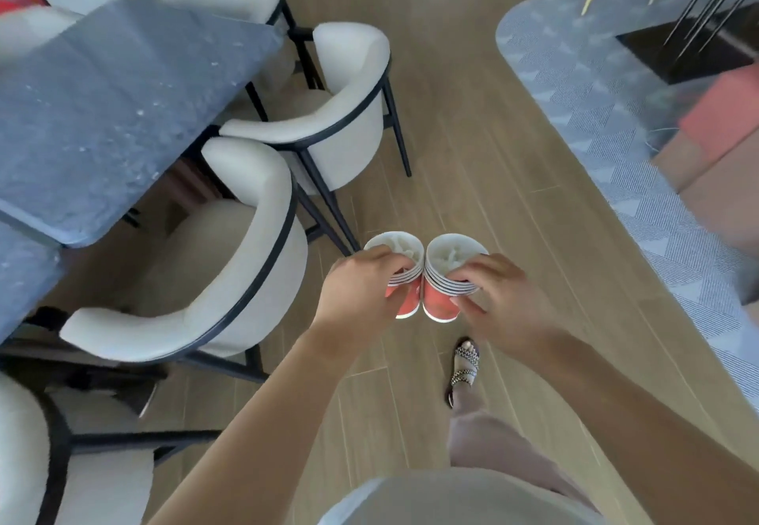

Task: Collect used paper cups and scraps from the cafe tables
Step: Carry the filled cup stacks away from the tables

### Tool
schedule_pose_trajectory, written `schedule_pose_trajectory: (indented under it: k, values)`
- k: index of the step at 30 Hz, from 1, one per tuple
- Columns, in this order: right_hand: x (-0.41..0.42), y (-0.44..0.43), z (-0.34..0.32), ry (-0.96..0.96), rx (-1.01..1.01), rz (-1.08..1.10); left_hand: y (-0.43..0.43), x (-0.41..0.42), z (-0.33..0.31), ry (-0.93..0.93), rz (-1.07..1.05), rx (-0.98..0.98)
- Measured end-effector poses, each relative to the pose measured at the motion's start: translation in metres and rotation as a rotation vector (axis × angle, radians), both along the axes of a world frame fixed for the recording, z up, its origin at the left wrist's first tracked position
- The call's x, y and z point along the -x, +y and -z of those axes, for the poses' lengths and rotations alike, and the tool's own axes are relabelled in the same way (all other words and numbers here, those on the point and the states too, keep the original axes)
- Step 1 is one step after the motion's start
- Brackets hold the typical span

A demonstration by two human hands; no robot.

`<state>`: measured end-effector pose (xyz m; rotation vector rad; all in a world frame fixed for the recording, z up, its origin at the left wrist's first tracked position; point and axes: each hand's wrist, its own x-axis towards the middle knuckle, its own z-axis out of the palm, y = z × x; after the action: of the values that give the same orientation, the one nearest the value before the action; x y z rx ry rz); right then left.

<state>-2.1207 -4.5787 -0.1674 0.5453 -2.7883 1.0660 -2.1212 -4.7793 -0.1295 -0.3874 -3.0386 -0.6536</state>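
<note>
Left grip [358, 291] and right grip [503, 300] half-hide cup stacks [440, 307].

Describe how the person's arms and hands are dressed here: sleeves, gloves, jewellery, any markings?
The left hand and right hand wear no gloves. No ring, watch or bracelet shows, though the fingers are slightly blurred. The left forearm and right forearm run uncovered out of frame, with no sleeve or cuff on either. No markings are visible.

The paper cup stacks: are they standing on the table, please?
No, the left hand holds the left cup stack and the right hand the right cup stack, over the floor.
</note>
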Motion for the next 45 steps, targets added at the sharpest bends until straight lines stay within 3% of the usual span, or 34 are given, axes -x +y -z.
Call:
schedule_pose_trajectory:
  k: [12,23,33,45]
  values:
    - [0.309,0.072,-0.006,0.109,-0.014,-0.028,0.072,0.301,-0.004,-0.016,-0.031,-0.033]
    - [0.572,0.061,-0.007,0.064,-0.083,-0.063,0.061,0.562,0.02,0.002,-0.036,-0.096]
    - [0.804,0.049,-0.02,0.093,-0.142,0.012,0.04,0.807,0.0,0.005,0.033,-0.141]
    - [1.095,0.048,-0.009,0.036,-0.124,-0.151,0.047,1.071,0.017,0.023,-0.124,-0.084]
